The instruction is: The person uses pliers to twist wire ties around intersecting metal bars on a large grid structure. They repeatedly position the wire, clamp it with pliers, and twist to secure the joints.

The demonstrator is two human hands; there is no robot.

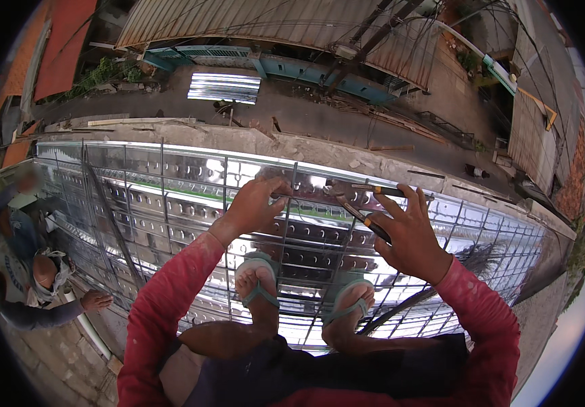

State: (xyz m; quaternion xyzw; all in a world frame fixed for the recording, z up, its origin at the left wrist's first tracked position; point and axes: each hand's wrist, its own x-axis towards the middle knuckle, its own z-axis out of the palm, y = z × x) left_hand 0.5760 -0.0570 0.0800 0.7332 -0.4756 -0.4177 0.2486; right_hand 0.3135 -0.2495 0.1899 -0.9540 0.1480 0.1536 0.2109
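Note:
My right hand [411,241] holds a pair of pincers [355,211] with dark, yellow-marked handles. The handles are spread apart, and the jaws point left, close to a crossing of the steel bars. Just left of the jaws, the fingers of my left hand [252,209] are bent together at a bar of the rebar mesh [225,186]. Whatever they pinch is too small to make out. Under the mesh lies shiny metal decking [191,234] with rows of small raised marks. My feet [257,281] in green flip-flops rest on it between my arms.
A concrete ledge [347,152] borders the decking, with a street [292,115] far below. Overhead cables and a pole [374,41] stand beyond. At the left, a co-worker [18,230] reaches a hand [96,300] toward the mesh. Dark loose bars [113,224] lie across it.

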